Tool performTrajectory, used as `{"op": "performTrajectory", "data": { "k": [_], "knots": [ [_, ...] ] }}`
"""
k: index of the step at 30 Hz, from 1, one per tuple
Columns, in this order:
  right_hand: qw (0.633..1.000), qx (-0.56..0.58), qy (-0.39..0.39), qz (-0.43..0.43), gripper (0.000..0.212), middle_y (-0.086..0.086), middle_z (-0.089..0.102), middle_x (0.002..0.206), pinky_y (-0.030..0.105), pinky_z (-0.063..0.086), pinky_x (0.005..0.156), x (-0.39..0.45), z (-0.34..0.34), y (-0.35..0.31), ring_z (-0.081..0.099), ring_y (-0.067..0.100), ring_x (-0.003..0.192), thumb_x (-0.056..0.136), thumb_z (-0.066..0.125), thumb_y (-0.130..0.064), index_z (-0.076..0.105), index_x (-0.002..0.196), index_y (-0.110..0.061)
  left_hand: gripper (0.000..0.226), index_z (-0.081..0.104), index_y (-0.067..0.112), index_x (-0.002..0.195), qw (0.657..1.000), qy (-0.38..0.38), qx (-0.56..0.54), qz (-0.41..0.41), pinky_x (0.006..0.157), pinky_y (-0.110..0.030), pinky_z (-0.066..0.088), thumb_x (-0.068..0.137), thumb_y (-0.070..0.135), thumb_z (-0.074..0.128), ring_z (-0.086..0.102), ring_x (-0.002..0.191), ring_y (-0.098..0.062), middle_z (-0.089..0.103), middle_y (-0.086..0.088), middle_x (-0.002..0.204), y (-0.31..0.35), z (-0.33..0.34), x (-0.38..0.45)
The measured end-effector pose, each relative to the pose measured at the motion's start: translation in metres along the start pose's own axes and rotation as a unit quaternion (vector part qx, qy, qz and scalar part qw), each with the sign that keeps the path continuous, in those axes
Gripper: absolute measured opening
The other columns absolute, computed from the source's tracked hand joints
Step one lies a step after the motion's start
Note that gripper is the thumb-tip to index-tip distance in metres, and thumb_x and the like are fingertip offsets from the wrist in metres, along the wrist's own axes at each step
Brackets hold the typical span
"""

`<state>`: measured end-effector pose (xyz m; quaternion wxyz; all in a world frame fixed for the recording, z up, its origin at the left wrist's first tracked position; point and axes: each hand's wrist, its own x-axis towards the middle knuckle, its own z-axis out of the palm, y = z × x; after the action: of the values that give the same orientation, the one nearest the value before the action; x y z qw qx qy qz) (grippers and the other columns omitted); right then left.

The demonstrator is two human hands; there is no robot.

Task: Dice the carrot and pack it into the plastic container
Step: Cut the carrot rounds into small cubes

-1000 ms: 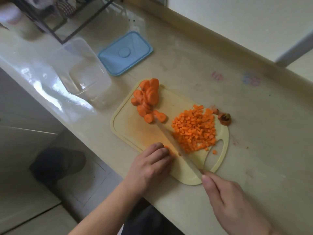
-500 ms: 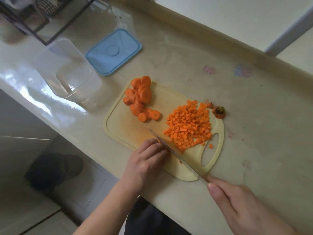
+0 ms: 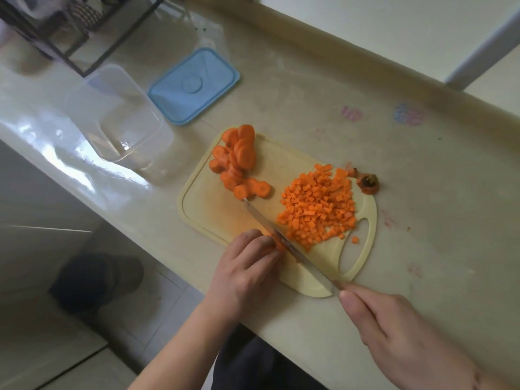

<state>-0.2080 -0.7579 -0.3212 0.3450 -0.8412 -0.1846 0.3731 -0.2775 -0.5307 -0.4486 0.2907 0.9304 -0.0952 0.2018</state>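
Note:
A pale yellow cutting board (image 3: pixel 202 204) lies on the counter. Round carrot slices (image 3: pixel 239 161) are heaped at its far left, and a pile of diced carrot (image 3: pixel 318 206) covers its right half. My left hand (image 3: pixel 247 271) has its fingers curled over a few carrot pieces (image 3: pixel 277 243) at the board's near edge. My right hand (image 3: pixel 405 342) grips the handle of a knife (image 3: pixel 281 237), whose blade lies against my left fingertips, tip near the slices. The clear plastic container (image 3: pixel 118 116) stands open to the left of the board.
A blue lid (image 3: pixel 194 85) lies behind the container. The carrot top (image 3: pixel 368 182) sits just off the board's far right corner. A dark wire rack (image 3: pixel 50 26) stands at the back left. The counter's front edge runs diagonally under my left wrist.
The knife blade has come forward again beside my left fingertips, its tip now near the slices. My left hand stays on the carrot pieces. The camera shifted a little.

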Motion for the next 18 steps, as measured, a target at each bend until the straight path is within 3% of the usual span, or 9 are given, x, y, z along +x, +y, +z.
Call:
{"op": "performTrajectory", "data": {
  "k": [2,4,6,9,12,15,18],
  "knots": [
    [1.0,0.001,-0.018,0.016,0.04,-0.021,0.061,0.063,0.012,0.042,0.059,-0.004,0.0,0.001,0.06,-0.001,0.065,0.086,0.023,-0.063,0.058,0.103,-0.056,0.013,0.075,-0.004,0.101,1.0,-0.01,-0.011,-0.005,0.092,-0.038,0.052,0.092,0.002,0.069,0.062,0.106,-0.035,0.069,-0.017,0.11,-0.002,0.0,-0.001],
    [1.0,-0.008,-0.023,0.015,0.059,-0.034,0.065,0.079,0.008,0.045,0.074,-0.007,0.001,0.006,0.062,-0.012,0.082,0.084,0.019,-0.073,0.058,0.12,-0.05,0.015,0.074,-0.006,0.103,1.0,-0.02,-0.023,-0.008,0.091,-0.041,0.054,0.093,0.002,0.067,0.064,0.109,-0.036,0.069,-0.018,0.112,-0.002,0.0,-0.002],
    [1.0,-0.018,-0.021,0.009,0.075,-0.035,0.066,0.1,0.008,0.043,0.087,-0.008,0.002,0.011,0.056,-0.019,0.099,0.076,0.013,-0.084,0.057,0.126,-0.048,0.015,0.075,-0.006,0.103,0.999,-0.019,-0.026,-0.011,0.09,-0.042,0.054,0.092,0.001,0.068,0.065,0.108,-0.036,0.07,-0.017,0.111,-0.003,0.0,-0.002],
    [1.0,-0.013,-0.013,0.009,0.077,-0.041,0.061,0.108,0.003,0.038,0.089,-0.008,0.004,0.015,0.052,-0.021,0.106,0.075,0.012,-0.087,0.058,0.124,-0.048,0.015,0.075,-0.004,0.105,0.999,-0.012,-0.028,-0.016,0.09,-0.039,0.054,0.095,0.003,0.067,0.066,0.105,-0.034,0.071,-0.015,0.112,-0.002,0.0,-0.002],
    [1.0,-0.022,-0.007,0.005,0.061,-0.029,0.068,0.099,0.013,0.045,0.085,-0.005,0.008,0.014,0.06,-0.013,0.097,0.08,0.014,-0.08,0.056,0.117,-0.054,0.019,0.076,-0.003,0.106,0.999,-0.006,-0.033,-0.021,0.092,-0.033,0.053,0.1,0.008,0.062,0.066,0.102,-0.031,0.071,-0.014,0.114,-0.002,-0.001,-0.002],
    [0.999,-0.043,0.0,-0.026,0.04,-0.01,0.062,0.07,0.032,0.047,0.067,0.007,0.014,0.01,0.059,0.005,0.068,0.087,0.014,-0.069,0.05,0.09,-0.054,0.023,0.076,-0.002,0.106,0.999,0.003,-0.038,-0.024,0.092,-0.028,0.051,0.103,0.012,0.058,0.065,0.101,-0.027,0.072,-0.012,0.115,-0.002,-0.001,-0.001],
    [0.998,-0.025,0.018,-0.056,0.035,-0.006,0.055,0.062,0.034,0.042,0.056,0.019,0.014,0.004,0.052,0.011,0.057,0.09,0.018,-0.065,0.046,0.074,-0.05,0.015,0.076,-0.002,0.103,0.999,0.008,-0.043,-0.024,0.092,-0.027,0.051,0.097,0.006,0.064,0.064,0.1,-0.027,0.072,-0.012,0.111,-0.003,-0.002,-0.001]
  ]
}}
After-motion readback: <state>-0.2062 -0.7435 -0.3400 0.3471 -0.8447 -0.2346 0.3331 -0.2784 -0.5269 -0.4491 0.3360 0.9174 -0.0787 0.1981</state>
